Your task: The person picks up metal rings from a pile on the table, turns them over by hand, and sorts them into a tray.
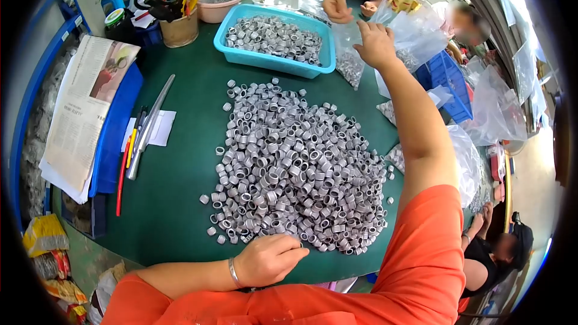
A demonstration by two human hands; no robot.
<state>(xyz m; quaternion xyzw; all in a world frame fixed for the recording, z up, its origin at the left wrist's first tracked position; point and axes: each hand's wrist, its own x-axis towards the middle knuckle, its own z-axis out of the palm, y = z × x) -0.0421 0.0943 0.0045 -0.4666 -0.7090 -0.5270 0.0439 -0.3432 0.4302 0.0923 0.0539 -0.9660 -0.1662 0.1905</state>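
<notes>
A broad pile of small grey metal rings [289, 168] covers the middle of the green table. My left hand [271, 259] rests at the pile's near edge, fingers curled and pressed together; what they hold, if anything, I cannot make out. Stretched far forward, my right hand [376, 45] has its fingers apart and nothing visible in them. It is nearest to a clear plastic bag of small grey pieces [350, 67] and to a co-worker's hand [337, 6]. Left of that bag stands a light-blue basket [271, 67] filled with similar rings.
At the left lie a long metal ruler-like tool [150, 126], a red pencil [123, 174] and a newspaper [90, 102] over a blue bin. A cup [180, 31] holds scissors. On the right are a blue crate [448, 84], plastic bags [497, 108] and a seated person [494, 259].
</notes>
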